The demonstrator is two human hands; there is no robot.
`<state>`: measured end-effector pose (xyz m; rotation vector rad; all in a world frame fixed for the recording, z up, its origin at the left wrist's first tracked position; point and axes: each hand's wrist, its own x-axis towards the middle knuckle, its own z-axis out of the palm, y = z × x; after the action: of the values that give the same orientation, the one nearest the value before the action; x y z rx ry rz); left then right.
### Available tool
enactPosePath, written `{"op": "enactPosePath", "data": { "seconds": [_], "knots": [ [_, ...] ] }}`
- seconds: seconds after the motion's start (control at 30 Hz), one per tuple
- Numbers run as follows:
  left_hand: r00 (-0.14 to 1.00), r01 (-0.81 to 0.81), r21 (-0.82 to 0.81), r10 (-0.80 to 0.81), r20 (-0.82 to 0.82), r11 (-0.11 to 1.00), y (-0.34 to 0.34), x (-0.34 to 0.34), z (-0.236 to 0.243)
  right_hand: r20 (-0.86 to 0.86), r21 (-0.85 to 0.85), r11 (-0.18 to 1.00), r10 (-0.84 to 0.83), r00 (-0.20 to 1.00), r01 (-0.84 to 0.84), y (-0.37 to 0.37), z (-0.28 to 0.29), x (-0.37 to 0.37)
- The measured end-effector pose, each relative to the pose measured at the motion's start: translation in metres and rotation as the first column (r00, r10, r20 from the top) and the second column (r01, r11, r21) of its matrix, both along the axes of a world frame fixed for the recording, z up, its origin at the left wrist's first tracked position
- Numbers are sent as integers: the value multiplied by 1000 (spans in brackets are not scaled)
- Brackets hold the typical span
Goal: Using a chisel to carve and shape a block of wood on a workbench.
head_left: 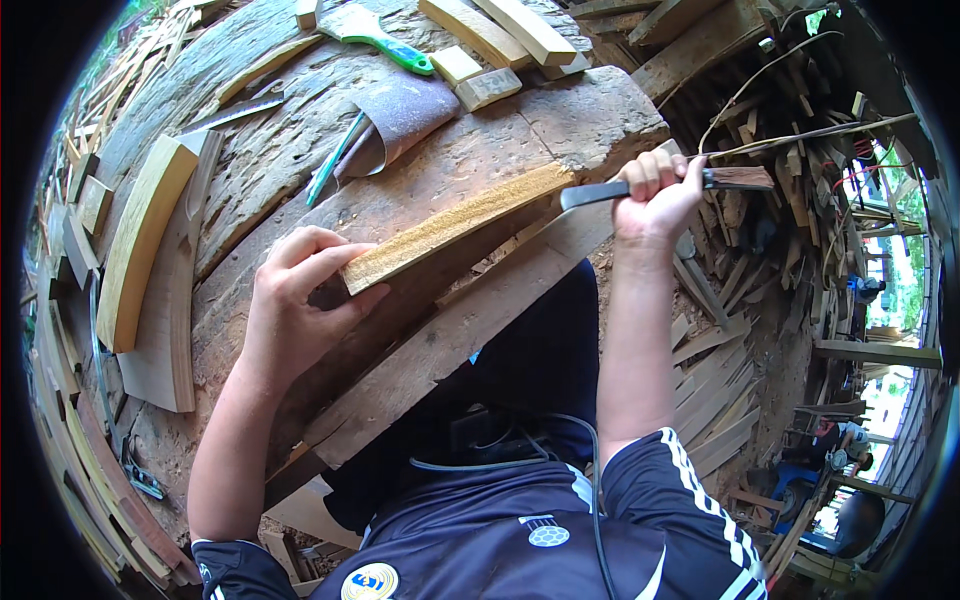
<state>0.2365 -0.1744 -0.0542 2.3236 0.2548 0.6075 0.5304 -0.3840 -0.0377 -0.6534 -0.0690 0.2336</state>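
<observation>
My left hand (300, 285) pinches the near end of a wooden strip (460, 222) with a rough yellowish upper face. The strip slants up to the right, above the edge of a thick, weathered workbench (490, 140). In my right hand (655, 195) is a chisel (590, 195), gripped around its flat metal blade. Its square tip points left, by the strip's far end, and its brown wooden handle sticks out to the right. I cannot tell whether the tip touches the strip. Beyond the strip lies a curled sheet of sandpaper (405, 115).
On the bench lie a green-handled brush (385, 45), small wood blocks (488, 88), a saw blade (235, 112) and a curved wooden piece (150, 240). A plank (470, 330) runs along the near side. Scrap wood (720, 400) is heaped at right; another person (850, 445) is farther back.
</observation>
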Motion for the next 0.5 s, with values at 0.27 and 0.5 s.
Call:
{"op": "enactPosePath", "data": {
  "seconds": [0.27, 0.5],
  "knots": [
    [1000, -10, -22, 9, -29, 1000, 2, 0, -3, 132, -171, 982, -63, 989, 86, 25, 28, 15],
    [998, -14, -16, 13, -56, 1000, 3, -1, -2, 142, -148, 986, -51, 989, 72, 25, 19, 9]
  ]
}}
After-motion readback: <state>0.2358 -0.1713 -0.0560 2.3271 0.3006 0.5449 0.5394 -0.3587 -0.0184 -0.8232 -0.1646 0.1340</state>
